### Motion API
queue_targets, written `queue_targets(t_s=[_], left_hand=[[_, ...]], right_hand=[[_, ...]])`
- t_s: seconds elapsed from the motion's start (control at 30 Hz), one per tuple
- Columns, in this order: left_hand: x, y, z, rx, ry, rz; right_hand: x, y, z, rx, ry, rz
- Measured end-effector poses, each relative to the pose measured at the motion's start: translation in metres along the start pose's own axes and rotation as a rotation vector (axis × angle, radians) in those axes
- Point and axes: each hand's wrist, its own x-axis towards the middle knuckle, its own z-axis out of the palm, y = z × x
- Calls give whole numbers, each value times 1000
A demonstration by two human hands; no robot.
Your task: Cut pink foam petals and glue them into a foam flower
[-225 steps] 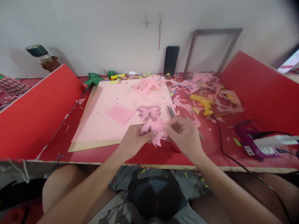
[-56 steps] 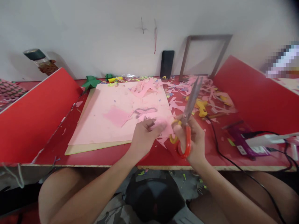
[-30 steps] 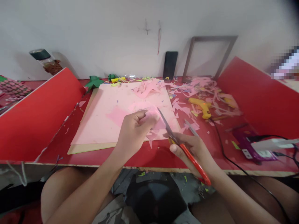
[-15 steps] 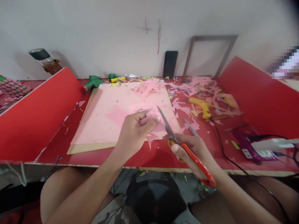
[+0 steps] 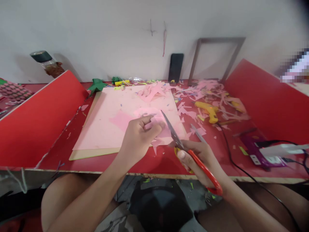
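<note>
My left hand (image 5: pixel 137 138) is closed on a small folded piece of pink paper (image 5: pixel 158 124) with jagged cut edges, held over the near edge of a large pink sheet (image 5: pixel 113 106). My right hand (image 5: pixel 201 158) grips red-handled scissors (image 5: pixel 183 145). Their grey blades point up and to the left, with the tips right beside the pink piece. Under the large pink sheet lies a tan board (image 5: pixel 94 151) on the red table (image 5: pixel 72 135).
Pink paper scraps (image 5: pixel 210 90) and a yellow glue gun (image 5: pixel 209 111) lie at the back right. A second pair of scissors (image 5: pixel 198 133) lies nearby. Red partitions (image 5: pixel 36 119) stand left and right. A purple power strip (image 5: pixel 258 149), black cable, phone (image 5: pixel 175 67) and frame (image 5: pixel 217 58) are also there.
Earlier both hands held the pink piece and no scissors were in hand. My right hand then raised the scissors upright and has since lowered them, bringing the blades against the paper.
</note>
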Motion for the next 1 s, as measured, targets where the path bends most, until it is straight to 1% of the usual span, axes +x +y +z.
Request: queue_targets(t_s=[0.23, 0.53, 0.77, 1.0], left_hand=[[0, 2, 0, 4, -6, 21], [-1, 3, -1, 32, -9, 31], [-2, 0, -3, 6, -36, 28], [-2, -4, -2, -72, -57, 4]], right_hand=[[0, 3, 3, -18, 37, -41], [-2, 3, 4, -55, 46, -62], [1, 3, 5, -198, 87, -70], [2, 10, 5, -344, 141, -100]])
